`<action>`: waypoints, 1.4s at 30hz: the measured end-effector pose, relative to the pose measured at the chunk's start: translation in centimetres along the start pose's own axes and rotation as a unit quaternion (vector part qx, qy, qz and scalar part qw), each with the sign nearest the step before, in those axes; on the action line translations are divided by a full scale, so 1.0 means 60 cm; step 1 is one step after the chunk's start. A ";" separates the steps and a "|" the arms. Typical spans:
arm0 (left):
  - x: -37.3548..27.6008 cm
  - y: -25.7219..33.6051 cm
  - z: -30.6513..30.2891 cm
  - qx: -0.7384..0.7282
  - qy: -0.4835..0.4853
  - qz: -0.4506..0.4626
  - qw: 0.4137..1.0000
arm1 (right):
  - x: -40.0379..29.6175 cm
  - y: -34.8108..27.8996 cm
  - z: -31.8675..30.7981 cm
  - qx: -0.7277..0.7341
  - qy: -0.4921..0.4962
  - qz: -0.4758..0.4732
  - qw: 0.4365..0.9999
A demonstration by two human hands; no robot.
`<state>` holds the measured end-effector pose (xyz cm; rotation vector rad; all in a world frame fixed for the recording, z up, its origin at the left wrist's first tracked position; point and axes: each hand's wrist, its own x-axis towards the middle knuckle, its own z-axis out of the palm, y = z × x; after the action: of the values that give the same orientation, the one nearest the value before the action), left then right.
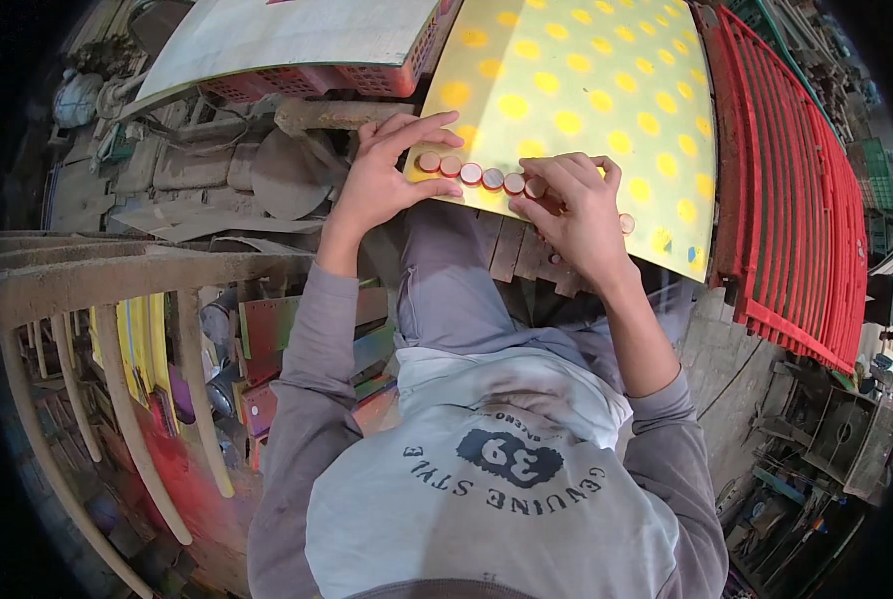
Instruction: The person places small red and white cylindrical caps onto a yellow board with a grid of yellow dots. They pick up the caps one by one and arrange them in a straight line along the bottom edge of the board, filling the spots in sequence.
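Observation:
My left hand is spread around the left end of a row of small round wooden discs with red sides. Its thumb and fingers stand apart, with nothing gripped between them. At the row's right end, my right hand has its thumb and fingers around the end disc, which they partly cover. The row runs along the near edge of a pale board with yellow dots. Another disc sits on the board beside my right wrist.
Wooden slats show below the board's near edge, with a small round piece there. A red slatted panel stands to the right. At upper left, a white panel rests over a red plastic crate. A wooden rack is at my left.

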<state>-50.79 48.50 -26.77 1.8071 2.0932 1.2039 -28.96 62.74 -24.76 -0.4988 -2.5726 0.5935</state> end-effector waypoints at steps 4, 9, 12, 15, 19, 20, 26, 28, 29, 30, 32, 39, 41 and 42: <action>-0.014 0.007 -0.012 0.012 0.046 0.007 0.999 | -0.023 -0.002 -0.066 0.004 0.030 0.012 0.999; -0.129 0.022 0.018 -0.066 0.296 0.007 0.953 | -0.132 0.034 -0.176 0.198 0.033 0.096 0.975; -0.200 0.074 0.073 -0.155 0.384 -0.079 0.907 | -0.241 0.061 -0.188 0.440 0.015 0.154 0.885; -0.257 0.100 0.144 -0.182 0.333 -0.208 0.902 | -0.344 0.098 -0.157 0.537 -0.037 0.264 0.800; -0.278 0.138 0.199 -0.224 0.235 -0.210 0.922 | -0.455 0.147 -0.063 0.375 0.068 0.460 0.802; -0.266 0.151 0.200 -0.246 0.218 -0.194 0.924 | -0.470 0.157 -0.044 0.338 0.113 0.464 0.811; -0.131 0.211 0.184 -0.245 0.023 -0.044 0.968 | -0.460 0.159 -0.009 0.212 0.162 0.446 0.854; -0.110 0.221 0.197 -0.254 -0.003 -0.038 0.966 | -0.409 0.123 -0.033 0.159 0.154 0.302 0.928; -0.108 0.228 0.204 -0.280 -0.010 -0.068 0.957 | -0.385 0.100 -0.041 0.130 0.147 0.228 0.954; -0.110 0.235 0.208 -0.306 -0.022 -0.100 0.946 | -0.365 0.074 -0.038 0.258 0.174 0.250 0.917; -0.112 0.212 0.205 -0.512 -0.110 -0.205 0.827 | -0.311 0.030 -0.060 0.487 0.114 0.284 0.818; -0.080 0.142 0.098 -0.530 -0.232 -0.240 0.780 | -0.174 0.044 -0.070 0.616 -0.191 0.250 0.722; -0.086 0.129 0.077 -0.523 -0.210 -0.243 0.789 | -0.162 0.053 -0.055 0.627 -0.196 0.249 0.712; -0.102 0.117 0.080 -0.536 -0.191 -0.248 0.784 | -0.156 0.054 -0.053 0.626 -0.189 0.258 0.711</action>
<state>-40.94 45.20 -27.97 0.7868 1.0802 1.2832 -18.81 62.43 -26.94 -0.5747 -1.6042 2.5404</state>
